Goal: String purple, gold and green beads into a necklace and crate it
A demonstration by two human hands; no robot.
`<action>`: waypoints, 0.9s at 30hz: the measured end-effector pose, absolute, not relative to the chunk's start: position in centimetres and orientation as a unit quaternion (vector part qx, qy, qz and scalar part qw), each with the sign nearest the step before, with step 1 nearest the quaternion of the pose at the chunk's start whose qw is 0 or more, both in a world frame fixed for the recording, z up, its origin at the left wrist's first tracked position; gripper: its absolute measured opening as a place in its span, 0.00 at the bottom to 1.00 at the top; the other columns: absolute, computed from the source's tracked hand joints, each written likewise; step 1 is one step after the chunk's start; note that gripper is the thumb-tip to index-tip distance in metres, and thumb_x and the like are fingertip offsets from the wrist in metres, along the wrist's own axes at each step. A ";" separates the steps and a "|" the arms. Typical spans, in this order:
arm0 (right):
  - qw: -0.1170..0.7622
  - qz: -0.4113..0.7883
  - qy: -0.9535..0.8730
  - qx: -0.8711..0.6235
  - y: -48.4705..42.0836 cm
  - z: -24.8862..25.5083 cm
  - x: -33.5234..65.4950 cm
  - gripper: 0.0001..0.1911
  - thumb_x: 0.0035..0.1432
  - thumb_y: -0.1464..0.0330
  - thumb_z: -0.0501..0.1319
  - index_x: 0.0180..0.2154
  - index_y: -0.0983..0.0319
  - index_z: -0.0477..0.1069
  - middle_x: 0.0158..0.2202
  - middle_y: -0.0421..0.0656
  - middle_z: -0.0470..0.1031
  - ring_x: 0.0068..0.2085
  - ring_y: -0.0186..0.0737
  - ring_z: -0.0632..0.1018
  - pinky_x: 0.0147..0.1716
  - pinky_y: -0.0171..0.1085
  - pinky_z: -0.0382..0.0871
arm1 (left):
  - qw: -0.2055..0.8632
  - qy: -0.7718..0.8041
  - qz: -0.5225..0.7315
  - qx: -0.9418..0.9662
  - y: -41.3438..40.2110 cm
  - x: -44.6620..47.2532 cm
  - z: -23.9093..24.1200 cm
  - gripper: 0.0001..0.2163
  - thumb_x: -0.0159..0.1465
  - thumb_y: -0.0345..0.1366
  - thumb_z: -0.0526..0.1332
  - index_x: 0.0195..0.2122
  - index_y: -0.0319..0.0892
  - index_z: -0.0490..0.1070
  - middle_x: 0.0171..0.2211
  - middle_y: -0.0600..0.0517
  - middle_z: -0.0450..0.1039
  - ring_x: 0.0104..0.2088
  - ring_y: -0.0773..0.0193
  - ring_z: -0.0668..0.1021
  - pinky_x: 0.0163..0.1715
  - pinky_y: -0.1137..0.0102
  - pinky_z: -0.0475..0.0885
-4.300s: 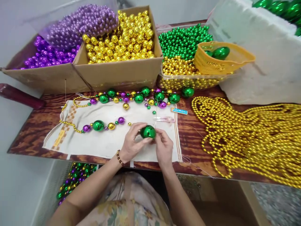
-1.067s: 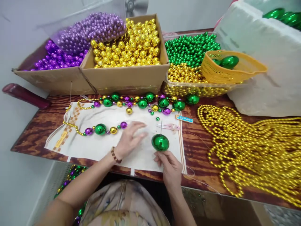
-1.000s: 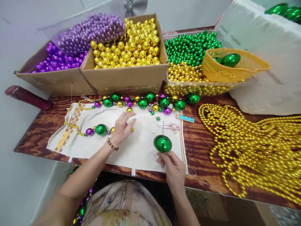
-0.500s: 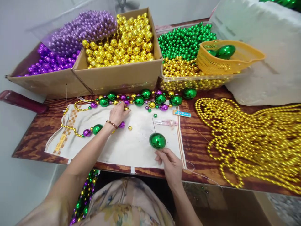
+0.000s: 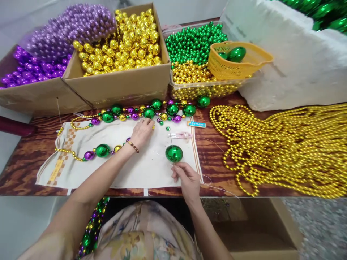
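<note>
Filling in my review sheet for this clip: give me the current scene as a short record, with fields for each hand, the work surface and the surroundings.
Right hand: holds up a large shiny green oval bead from below, a thin needle rising from its top
Left hand: small shiny gold bead at its fingertips; grip unclear
Work surface: white cloth with brown checks; pink-handled metal snips on it
Right side: long strands of small gold beads
Behind: brown cardboard box of round gold beads; yellow plastic basket

Your left hand (image 5: 142, 134) hides part of a gold bead (image 5: 153, 127); the left edge cuts off the maroon cylinder (image 5: 16, 125); print on the blue tag (image 5: 197, 124) is too small to read.
</note>
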State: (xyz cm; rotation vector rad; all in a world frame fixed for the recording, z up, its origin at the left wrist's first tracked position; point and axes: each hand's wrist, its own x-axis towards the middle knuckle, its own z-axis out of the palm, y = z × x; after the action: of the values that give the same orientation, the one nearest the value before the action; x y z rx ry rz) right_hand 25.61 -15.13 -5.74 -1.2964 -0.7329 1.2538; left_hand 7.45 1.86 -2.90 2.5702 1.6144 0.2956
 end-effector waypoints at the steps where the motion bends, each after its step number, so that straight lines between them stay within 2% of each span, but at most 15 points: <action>1: 0.563 0.534 -0.311 -0.549 -15.1 -5.8 25.6 0.09 0.56 0.64 0.66 0.31 0.63 0.76 0.22 0.39 0.74 0.20 0.31 0.70 0.20 0.30 0.65 | 0.024 0.535 0.093 0.840 1.7 7.9 -2.9 0.13 0.66 0.27 0.55 0.50 0.38 0.72 0.52 0.39 0.71 0.50 0.50 0.72 0.50 0.57 0.69; 4: 0.563 0.537 -0.314 -0.543 -15.1 -5.8 25.7 0.08 0.57 0.64 0.66 0.31 0.63 0.76 0.21 0.39 0.74 0.20 0.30 0.70 0.20 0.30 0.64 | -0.004 0.518 0.120 0.847 1.2 9.1 -2.9 0.14 0.67 0.29 0.56 0.52 0.39 0.72 0.55 0.39 0.71 0.52 0.48 0.70 0.49 0.56 0.67; 9: 0.567 0.534 -0.313 -0.544 -15.3 -5.9 25.8 0.09 0.57 0.64 0.65 0.30 0.63 0.76 0.21 0.38 0.73 0.20 0.30 0.70 0.20 0.30 0.65 | 0.026 0.503 0.123 0.855 1.4 11.3 -2.7 0.10 0.68 0.32 0.56 0.46 0.42 0.75 0.48 0.42 0.75 0.52 0.47 0.69 0.47 0.55 0.64; 19: 0.573 0.531 -0.312 -0.541 -15.5 -6.0 26.0 0.08 0.58 0.64 0.65 0.32 0.63 0.76 0.22 0.39 0.73 0.20 0.31 0.70 0.19 0.30 0.66 | -0.033 0.580 0.054 0.812 3.6 12.1 -2.5 0.11 0.70 0.32 0.52 0.42 0.43 0.74 0.44 0.41 0.72 0.49 0.46 0.66 0.44 0.54 0.59; 27: 0.570 0.532 -0.311 -0.544 -15.4 -6.1 25.9 0.09 0.58 0.63 0.65 0.31 0.62 0.76 0.22 0.39 0.74 0.20 0.31 0.70 0.20 0.31 0.66 | 0.013 0.571 0.079 0.817 3.9 12.0 -2.4 0.08 0.68 0.30 0.54 0.38 0.43 0.73 0.40 0.42 0.74 0.50 0.46 0.68 0.48 0.51 0.59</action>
State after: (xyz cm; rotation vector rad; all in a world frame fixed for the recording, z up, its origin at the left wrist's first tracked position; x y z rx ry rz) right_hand 25.94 -15.39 -6.08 -1.2762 -0.7290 1.2483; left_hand 11.96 3.88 -2.44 2.5468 1.7790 0.2450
